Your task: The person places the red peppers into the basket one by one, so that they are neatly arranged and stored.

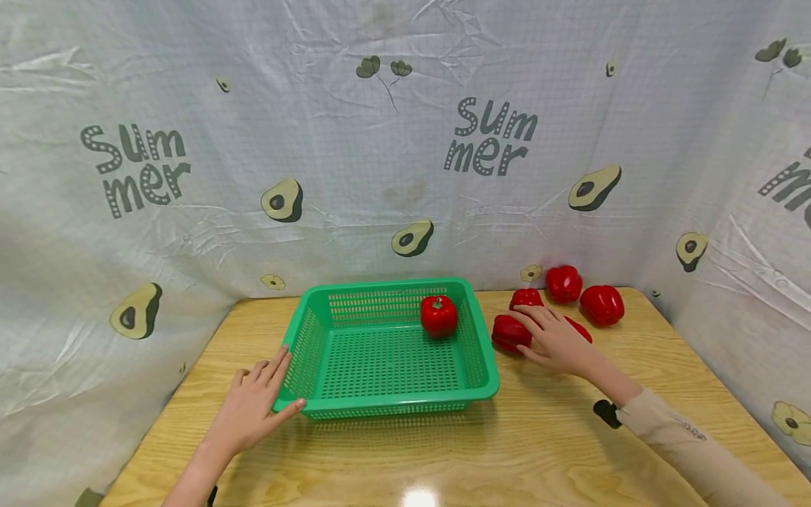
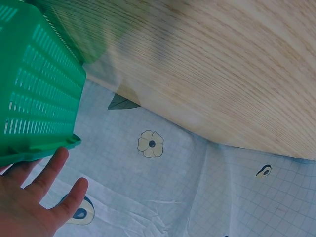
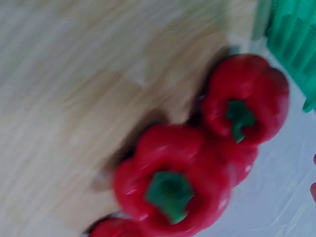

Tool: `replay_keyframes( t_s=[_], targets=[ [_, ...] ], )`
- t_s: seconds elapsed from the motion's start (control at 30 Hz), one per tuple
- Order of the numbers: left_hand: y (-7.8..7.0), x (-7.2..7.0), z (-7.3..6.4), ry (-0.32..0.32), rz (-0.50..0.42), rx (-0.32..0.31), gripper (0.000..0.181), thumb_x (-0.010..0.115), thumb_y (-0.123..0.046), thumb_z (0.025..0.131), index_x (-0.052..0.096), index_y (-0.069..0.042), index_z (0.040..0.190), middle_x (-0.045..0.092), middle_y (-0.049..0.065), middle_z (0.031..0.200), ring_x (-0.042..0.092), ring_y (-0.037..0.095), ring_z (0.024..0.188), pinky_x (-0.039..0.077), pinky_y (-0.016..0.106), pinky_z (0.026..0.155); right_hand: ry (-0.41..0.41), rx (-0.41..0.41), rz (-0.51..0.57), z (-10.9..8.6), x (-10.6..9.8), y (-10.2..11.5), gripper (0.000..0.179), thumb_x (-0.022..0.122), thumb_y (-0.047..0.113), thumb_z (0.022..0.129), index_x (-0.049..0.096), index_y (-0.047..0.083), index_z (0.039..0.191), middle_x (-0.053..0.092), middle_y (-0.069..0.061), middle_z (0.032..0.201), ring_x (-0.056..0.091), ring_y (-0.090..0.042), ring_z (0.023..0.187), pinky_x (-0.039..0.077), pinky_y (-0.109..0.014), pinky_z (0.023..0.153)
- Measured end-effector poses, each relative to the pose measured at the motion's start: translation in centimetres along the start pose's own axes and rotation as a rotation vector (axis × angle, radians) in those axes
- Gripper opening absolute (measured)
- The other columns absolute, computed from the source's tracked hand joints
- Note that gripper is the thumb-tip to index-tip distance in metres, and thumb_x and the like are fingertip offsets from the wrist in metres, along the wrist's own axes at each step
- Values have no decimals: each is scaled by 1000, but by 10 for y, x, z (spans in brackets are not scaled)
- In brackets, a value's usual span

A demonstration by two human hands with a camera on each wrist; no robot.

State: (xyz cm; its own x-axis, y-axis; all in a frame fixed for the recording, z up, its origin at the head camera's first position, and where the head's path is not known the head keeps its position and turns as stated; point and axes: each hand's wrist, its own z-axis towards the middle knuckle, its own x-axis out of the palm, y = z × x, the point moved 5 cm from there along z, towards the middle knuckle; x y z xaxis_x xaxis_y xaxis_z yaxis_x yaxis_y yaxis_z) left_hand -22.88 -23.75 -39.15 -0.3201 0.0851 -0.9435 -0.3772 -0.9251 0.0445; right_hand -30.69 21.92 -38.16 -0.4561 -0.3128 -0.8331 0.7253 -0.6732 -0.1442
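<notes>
A green plastic basket (image 1: 393, 403) stands on the table with one red bell pepper (image 1: 438, 318) inside, at its back right. My left hand (image 1: 253, 405) touches the basket's front left corner with straight, spread fingers; the left wrist view shows its fingertips (image 2: 58, 157) against the green rim. To the basket's right my right hand (image 1: 554, 341) reaches over a group of red bell peppers, fingers spread and slightly bent. Nearest its fingertips lies one bell pepper (image 1: 509, 334); another (image 1: 579, 329) is partly hidden behind the hand. Green stems show on the peppers (image 3: 217, 153) in the right wrist view.
More red bell peppers (image 1: 564, 284) lie at the table's back right, close to the hanging cloth (image 1: 355, 246) printed with avocados. That cloth encloses the wooden table (image 1: 538, 451) at the back and both sides.
</notes>
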Motion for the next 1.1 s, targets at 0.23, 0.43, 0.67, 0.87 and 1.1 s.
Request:
replay_keyframes(
  t_s=[0.23, 0.43, 0.67, 0.87, 1.1],
  targets=[
    [-1, -1, 0, -24, 8, 15, 78, 50, -56, 81, 38, 0, 134, 37, 15, 140, 47, 31, 110, 35, 52, 83, -17, 24, -55, -29, -4, -16, 55, 39, 46, 90, 51, 1, 119, 51, -19, 119, 45, -32, 108, 34, -49, 87],
    [0, 0, 0, -17, 11, 14, 78, 49, -56, 82, 38, 0, 134, 36, 15, 140, 47, 31, 111, 35, 51, 83, -65, 23, -74, -47, -13, -24, 53, 52, 43, 86, 54, 0, 116, 53, -19, 114, 47, -31, 105, 35, -49, 83],
    [1, 0, 0, -4, 1, 9, 78, 51, -55, 81, 37, 0, 135, 36, 16, 140, 46, 32, 112, 34, 52, 84, -80, 15, -120, -67, -14, -35, 65, 30, 54, 90, 55, -1, 114, 52, -19, 115, 47, -33, 100, 34, -49, 80],
    [0, -1, 0, -17, 10, 14, 78, 50, -55, 81, 38, 0, 134, 37, 16, 139, 47, 32, 111, 35, 52, 82, -24, 12, -141, -82, -8, -46, 64, 33, 56, 88, 55, 2, 114, 52, -20, 115, 47, -35, 100, 35, -51, 79],
    [0, 1, 1, 13, 1, 2, 78, 51, -55, 81, 36, -1, 136, 35, 15, 141, 46, 32, 113, 34, 52, 84, 40, -9, -170, -90, -2, -52, 57, 56, 48, 82, 53, 5, 120, 50, -18, 120, 46, -35, 103, 35, -51, 80]
  ],
)
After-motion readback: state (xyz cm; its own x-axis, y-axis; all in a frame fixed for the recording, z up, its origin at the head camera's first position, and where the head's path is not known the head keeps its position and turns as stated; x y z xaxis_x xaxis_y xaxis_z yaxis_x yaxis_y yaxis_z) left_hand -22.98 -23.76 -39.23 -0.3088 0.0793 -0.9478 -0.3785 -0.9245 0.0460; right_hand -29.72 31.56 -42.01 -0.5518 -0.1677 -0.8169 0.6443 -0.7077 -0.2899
